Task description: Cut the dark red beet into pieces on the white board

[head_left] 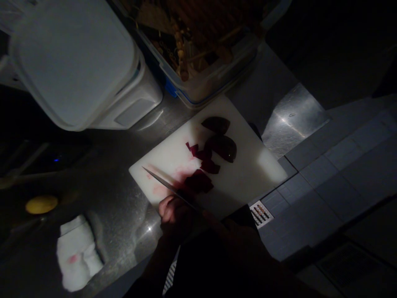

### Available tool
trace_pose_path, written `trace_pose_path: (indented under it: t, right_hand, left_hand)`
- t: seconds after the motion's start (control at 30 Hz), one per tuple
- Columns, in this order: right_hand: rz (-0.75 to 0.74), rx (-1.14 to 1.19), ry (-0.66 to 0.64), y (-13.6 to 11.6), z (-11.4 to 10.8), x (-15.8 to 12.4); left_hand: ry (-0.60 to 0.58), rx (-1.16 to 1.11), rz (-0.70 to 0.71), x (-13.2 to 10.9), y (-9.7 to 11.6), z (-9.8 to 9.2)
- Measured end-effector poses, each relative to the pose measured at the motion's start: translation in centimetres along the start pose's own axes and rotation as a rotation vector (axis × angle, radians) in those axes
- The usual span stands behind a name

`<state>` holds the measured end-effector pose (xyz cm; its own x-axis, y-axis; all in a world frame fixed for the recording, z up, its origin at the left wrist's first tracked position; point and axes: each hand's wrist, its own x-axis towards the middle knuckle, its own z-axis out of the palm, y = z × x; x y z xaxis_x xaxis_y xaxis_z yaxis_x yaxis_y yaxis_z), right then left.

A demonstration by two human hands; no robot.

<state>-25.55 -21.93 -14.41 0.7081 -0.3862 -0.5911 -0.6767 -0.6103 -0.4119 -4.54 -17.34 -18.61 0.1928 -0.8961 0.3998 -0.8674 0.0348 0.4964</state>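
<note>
A white cutting board [248, 165] lies on the metal counter, stained red near its left side. Dark red beetroot pieces [198, 182] lie on it beside the knife, with smaller chunks and larger rounded pieces [221, 147] farther up. The knife [163, 180] points up and left across the board. Its handle runs into my right hand [217, 225], deep in shadow, which is closed on it. At the board's near edge my left hand [174, 213] has its fingers curled, close against the blade. Whatever it holds, if anything, is hidden.
A large white lidded container [77, 62] stands at the upper left. Next to it is a clear plastic tub [217, 78] with brown contents. A crumpled white cloth [76, 252] and a yellow oval object [41, 204] lie on the left. Tiled floor with a drain grate [261, 214] shows at right.
</note>
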Motion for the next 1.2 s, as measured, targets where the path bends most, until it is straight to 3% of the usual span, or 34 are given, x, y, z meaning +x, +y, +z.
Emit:
trace_pose_path:
  t: [0.3,0.77,1.2]
  right_hand:
    - [0.004,0.024,0.015,-0.13,-0.78,-0.28]
    - [0.026,-0.005,-0.07,0.04,-0.54,-0.16]
    - [-0.001,-0.012,0.027,0.01,-0.33,-0.68]
  left_hand:
    - [0.006,0.013,-0.002,0.07,0.06,-0.14]
    - [-0.023,0.022,-0.044,-0.49,-0.18,0.0]
    - [-0.017,0.023,-0.01,-0.18,-0.05,-0.06]
